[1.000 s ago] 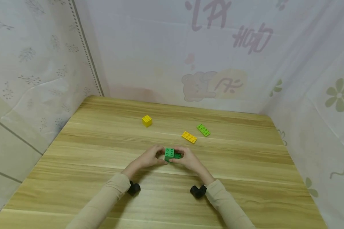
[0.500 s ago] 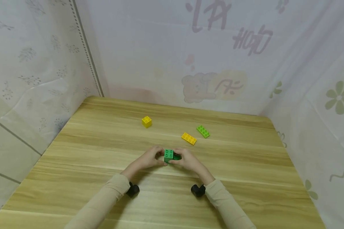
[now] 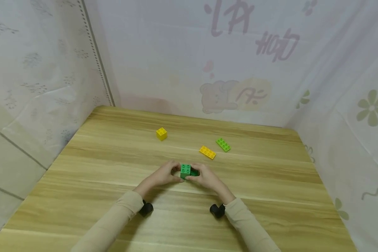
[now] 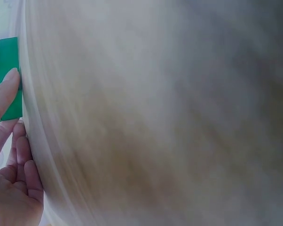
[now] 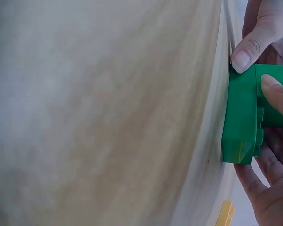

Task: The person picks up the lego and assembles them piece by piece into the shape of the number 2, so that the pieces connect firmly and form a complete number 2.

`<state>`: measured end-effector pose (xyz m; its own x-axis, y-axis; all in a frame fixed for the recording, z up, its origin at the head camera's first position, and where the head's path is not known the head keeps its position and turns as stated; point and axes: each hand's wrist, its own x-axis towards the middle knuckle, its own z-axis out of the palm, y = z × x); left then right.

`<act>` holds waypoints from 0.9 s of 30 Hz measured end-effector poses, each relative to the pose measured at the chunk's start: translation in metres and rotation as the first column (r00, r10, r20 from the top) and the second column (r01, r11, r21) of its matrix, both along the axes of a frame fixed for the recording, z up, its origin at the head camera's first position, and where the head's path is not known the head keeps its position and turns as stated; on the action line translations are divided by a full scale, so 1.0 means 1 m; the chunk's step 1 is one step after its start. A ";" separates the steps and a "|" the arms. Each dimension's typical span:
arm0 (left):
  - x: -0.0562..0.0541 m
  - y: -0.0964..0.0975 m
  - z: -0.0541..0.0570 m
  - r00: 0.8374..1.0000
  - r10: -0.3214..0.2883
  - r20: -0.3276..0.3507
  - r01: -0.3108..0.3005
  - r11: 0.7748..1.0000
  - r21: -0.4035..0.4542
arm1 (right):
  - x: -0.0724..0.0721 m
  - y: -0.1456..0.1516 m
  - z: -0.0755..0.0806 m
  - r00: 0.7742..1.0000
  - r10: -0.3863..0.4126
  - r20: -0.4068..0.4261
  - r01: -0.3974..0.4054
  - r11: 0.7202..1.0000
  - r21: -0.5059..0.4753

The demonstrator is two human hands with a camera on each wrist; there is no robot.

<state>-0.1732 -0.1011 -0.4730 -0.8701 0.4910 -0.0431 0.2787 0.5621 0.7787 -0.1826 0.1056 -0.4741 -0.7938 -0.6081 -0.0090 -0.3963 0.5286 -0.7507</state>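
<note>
In the head view a square green toy brick (image 3: 185, 167) sits on a longer green brick (image 3: 194, 173), whose studs show on the right. My left hand (image 3: 164, 174) pinches the longer brick at its left end, the thumb on its near side. From the right, my right hand (image 3: 208, 176) grips the square brick, thumb in front and fingers behind. In the right wrist view the square brick (image 5: 273, 75) stands on the longer brick (image 5: 240, 117), which lies close over the table. The left wrist view shows only part of the longer brick (image 4: 10, 54) at its edge.
Beyond the hands on the wooden table (image 3: 261, 175) lie a yellow square brick (image 3: 161, 134), an orange-yellow flat brick (image 3: 207, 152) and a lime green flat brick (image 3: 223, 144). Patterned cloth (image 3: 163, 63) hangs behind the table and at both sides.
The hands stay in the same place on the green bricks. Slightly less of the longer brick's studs shows beside my right fingers. The loose bricks have not moved.
</note>
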 end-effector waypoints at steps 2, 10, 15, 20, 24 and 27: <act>0.000 0.000 -0.001 1.000 0.001 0.007 -0.001 1.000 0.001 | 0.000 0.000 0.000 1.000 -0.007 0.004 0.007 1.000 0.001; -0.002 -0.001 -0.001 0.999 -0.046 0.002 0.046 0.999 0.020 | -0.001 0.000 0.002 0.999 -0.021 0.026 0.021 1.000 0.008; -0.004 0.000 0.002 0.997 -0.079 -0.020 0.080 0.995 0.061 | -0.001 0.000 0.006 1.000 -0.022 0.018 0.022 1.000 0.021; -0.004 0.002 0.002 0.997 -0.076 -0.021 0.077 0.995 0.061 | 0.000 0.000 0.007 0.999 -0.033 0.014 0.033 0.999 0.013; -0.003 0.001 0.003 0.998 -0.064 0.000 0.064 0.997 0.052 | 0.000 0.003 0.007 0.999 -0.025 0.043 0.025 1.000 0.013; -0.002 0.001 0.003 0.998 -0.059 -0.007 0.060 0.998 0.023 | -0.002 0.010 0.010 0.996 -0.044 0.083 0.046 0.999 -0.027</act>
<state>-0.1753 -0.1002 -0.4699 -0.8395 0.5427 -0.0259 0.3157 0.5260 0.7897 -0.1847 0.1157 -0.4645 -0.8176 -0.5728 -0.0585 -0.3091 0.5224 -0.7947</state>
